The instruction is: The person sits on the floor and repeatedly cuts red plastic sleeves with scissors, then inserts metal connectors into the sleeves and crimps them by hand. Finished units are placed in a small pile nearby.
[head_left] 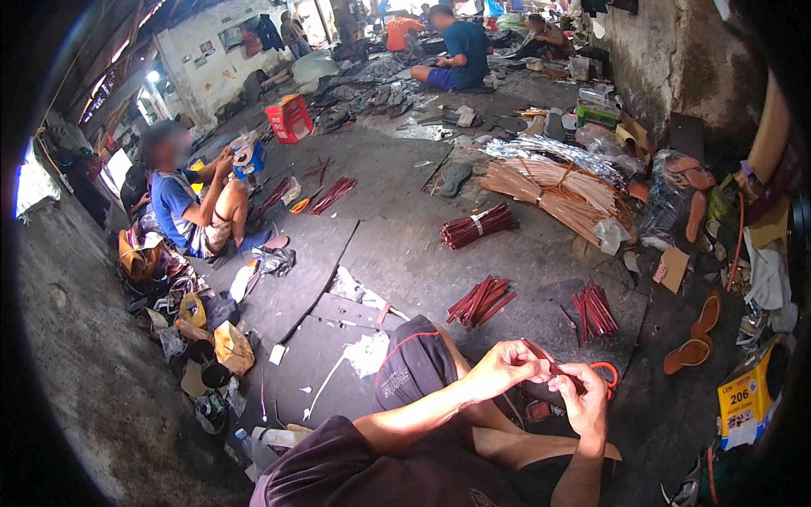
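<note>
My left hand and my right hand are close together above my lap. Both are pinched on a narrow dark red strip, which slants up between their fingertips. Beside my right hand shows an orange loop, like a scissors handle; whether that hand holds it or it lies behind, I cannot tell. Beyond my hands lie a loose pile of dark red strips and a second pile to its right. Farther off rests a bundle of dark red strips tied with a pale band.
Large bundles of tan strips lie at the far right. A pair of brown sandals and a yellow packet are on my right. Leftward sit a person in blue and clutter by the wall, including a cut-open container.
</note>
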Action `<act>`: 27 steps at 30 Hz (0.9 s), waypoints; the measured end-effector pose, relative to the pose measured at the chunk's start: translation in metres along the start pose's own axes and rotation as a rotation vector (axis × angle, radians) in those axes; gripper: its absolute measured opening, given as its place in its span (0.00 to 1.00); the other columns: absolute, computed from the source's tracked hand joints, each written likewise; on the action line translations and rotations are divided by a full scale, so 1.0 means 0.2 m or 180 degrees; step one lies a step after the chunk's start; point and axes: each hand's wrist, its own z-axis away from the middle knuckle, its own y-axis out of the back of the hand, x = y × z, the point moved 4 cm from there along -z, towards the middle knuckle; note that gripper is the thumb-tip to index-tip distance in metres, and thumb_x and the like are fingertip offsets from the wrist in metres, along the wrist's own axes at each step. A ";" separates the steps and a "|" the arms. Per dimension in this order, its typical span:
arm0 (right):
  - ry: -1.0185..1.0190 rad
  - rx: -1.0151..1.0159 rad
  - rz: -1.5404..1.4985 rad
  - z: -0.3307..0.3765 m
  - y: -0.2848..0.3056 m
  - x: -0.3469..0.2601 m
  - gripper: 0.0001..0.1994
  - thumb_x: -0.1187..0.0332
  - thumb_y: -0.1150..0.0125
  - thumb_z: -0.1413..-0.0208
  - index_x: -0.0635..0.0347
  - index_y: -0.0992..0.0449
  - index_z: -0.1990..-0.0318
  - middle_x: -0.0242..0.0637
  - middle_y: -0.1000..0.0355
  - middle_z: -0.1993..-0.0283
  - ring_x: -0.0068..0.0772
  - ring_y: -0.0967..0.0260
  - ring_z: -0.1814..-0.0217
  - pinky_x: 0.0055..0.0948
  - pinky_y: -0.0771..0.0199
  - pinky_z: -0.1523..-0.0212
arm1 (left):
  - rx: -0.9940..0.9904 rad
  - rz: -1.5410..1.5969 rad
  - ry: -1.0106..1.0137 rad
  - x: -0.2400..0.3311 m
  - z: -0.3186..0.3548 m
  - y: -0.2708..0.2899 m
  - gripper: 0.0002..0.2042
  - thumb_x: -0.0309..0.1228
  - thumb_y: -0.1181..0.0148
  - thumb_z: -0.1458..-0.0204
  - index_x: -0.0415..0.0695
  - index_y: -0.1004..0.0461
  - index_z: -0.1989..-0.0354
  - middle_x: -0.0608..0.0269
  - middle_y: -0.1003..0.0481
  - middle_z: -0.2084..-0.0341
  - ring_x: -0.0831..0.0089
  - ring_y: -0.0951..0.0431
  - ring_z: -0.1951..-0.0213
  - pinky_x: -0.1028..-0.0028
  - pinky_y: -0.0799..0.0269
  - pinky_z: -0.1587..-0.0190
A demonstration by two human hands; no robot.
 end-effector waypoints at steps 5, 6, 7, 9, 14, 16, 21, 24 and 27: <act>-0.0114 0.0172 -0.0225 -0.03 0.02 0.05 0.12 0.68 0.40 0.39 0.69 0.26 0.53 0.37 0.25 0.59 0.25 0.26 0.59 0.27 0.26 0.56 | 0.0118 -0.0083 -0.0252 0.06 -0.04 -0.04 0.05 0.25 0.47 0.39 0.36 0.28 0.61 0.51 0.22 0.62 0.65 0.19 0.62 0.69 0.23 0.56; 0.0002 0.0086 -0.0066 -0.06 -0.01 0.06 0.13 0.67 0.42 0.37 0.69 0.26 0.53 0.36 0.25 0.60 0.24 0.27 0.58 0.27 0.26 0.55 | 0.0166 -0.0270 -0.0169 0.06 -0.03 -0.01 0.05 0.23 0.49 0.39 0.35 0.27 0.62 0.51 0.22 0.63 0.65 0.19 0.62 0.70 0.23 0.56; -0.0156 -0.0132 -0.0446 -0.09 -0.02 0.04 0.12 0.67 0.43 0.36 0.68 0.26 0.53 0.37 0.24 0.61 0.24 0.27 0.59 0.26 0.26 0.55 | -0.0058 -0.0421 -0.0272 0.08 -0.06 -0.01 0.07 0.22 0.51 0.40 0.35 0.25 0.63 0.51 0.21 0.64 0.67 0.19 0.62 0.71 0.23 0.56; -0.0354 -0.0179 -0.0952 -0.09 -0.01 0.08 0.11 0.68 0.43 0.36 0.68 0.26 0.53 0.38 0.23 0.60 0.25 0.25 0.60 0.26 0.25 0.56 | 0.0195 -0.0185 0.0019 0.10 -0.06 -0.05 0.08 0.24 0.47 0.39 0.35 0.23 0.58 0.54 0.20 0.65 0.70 0.19 0.63 0.72 0.23 0.56; -0.0074 -0.0102 -0.0953 -0.07 0.02 0.09 0.07 0.74 0.43 0.38 0.69 0.26 0.57 0.39 0.23 0.63 0.23 0.24 0.61 0.24 0.24 0.58 | 0.0557 -0.0218 0.0152 0.04 -0.06 -0.05 0.10 0.30 0.40 0.41 0.35 0.24 0.58 0.55 0.19 0.67 0.73 0.18 0.65 0.74 0.22 0.57; -0.0049 -0.0093 -0.0912 -0.07 0.02 0.09 0.07 0.74 0.42 0.38 0.69 0.26 0.57 0.38 0.23 0.63 0.23 0.24 0.61 0.23 0.24 0.57 | 0.0546 -0.0256 0.0146 0.04 -0.06 -0.06 0.10 0.29 0.40 0.41 0.35 0.24 0.58 0.55 0.19 0.67 0.73 0.18 0.65 0.74 0.22 0.57; -0.0169 0.0024 -0.0851 -0.06 -0.01 0.08 0.07 0.72 0.42 0.38 0.68 0.26 0.57 0.37 0.23 0.62 0.21 0.24 0.60 0.22 0.24 0.57 | 0.0495 -0.0268 0.0112 0.05 -0.04 -0.05 0.10 0.26 0.41 0.41 0.31 0.25 0.56 0.55 0.20 0.66 0.72 0.19 0.63 0.73 0.21 0.55; -0.0101 0.0013 -0.0736 -0.07 -0.01 0.07 0.07 0.72 0.42 0.38 0.68 0.26 0.57 0.36 0.23 0.62 0.20 0.25 0.60 0.22 0.24 0.57 | 0.0614 -0.0360 0.0157 0.04 -0.04 -0.03 0.09 0.24 0.41 0.41 0.31 0.25 0.56 0.54 0.20 0.66 0.72 0.19 0.63 0.74 0.21 0.55; -0.0039 0.0032 -0.0646 -0.07 -0.02 0.08 0.07 0.72 0.43 0.38 0.68 0.26 0.58 0.36 0.23 0.63 0.19 0.25 0.61 0.22 0.24 0.58 | 0.0616 -0.0306 -0.0019 0.02 -0.03 -0.03 0.09 0.22 0.41 0.42 0.31 0.25 0.56 0.54 0.20 0.65 0.72 0.19 0.63 0.75 0.21 0.55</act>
